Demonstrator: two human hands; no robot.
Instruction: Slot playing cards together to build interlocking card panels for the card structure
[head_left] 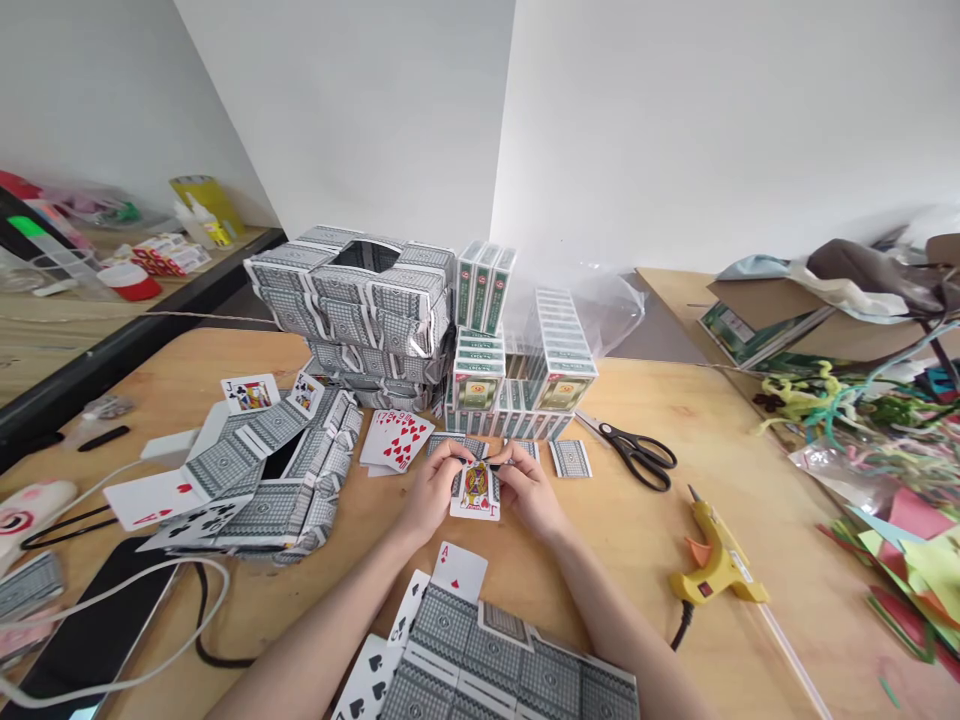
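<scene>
My left hand (433, 492) and my right hand (529, 485) pinch a jack of hearts playing card (475, 492) between them, one at each side, its face turned up. Just beyond my hands, several face-down cards (571, 458) lie in a row on the table. A fan of red heart cards (396, 440) rests to the left of my left hand. Closer to me is a panel of joined cards (480, 660) with patterned backs up. An ace of diamonds (460, 572) and black spade cards (367, 680) stick out along its left side.
Stacked boxes made from cards (352, 300) stand at the back, beside piled card packs (480, 385). Another card-built box (300, 500) sits left, near a phone (97, 620) and cables. Scissors (637, 450), a yellow glue gun (716, 555) and paper scraps (907, 560) lie right.
</scene>
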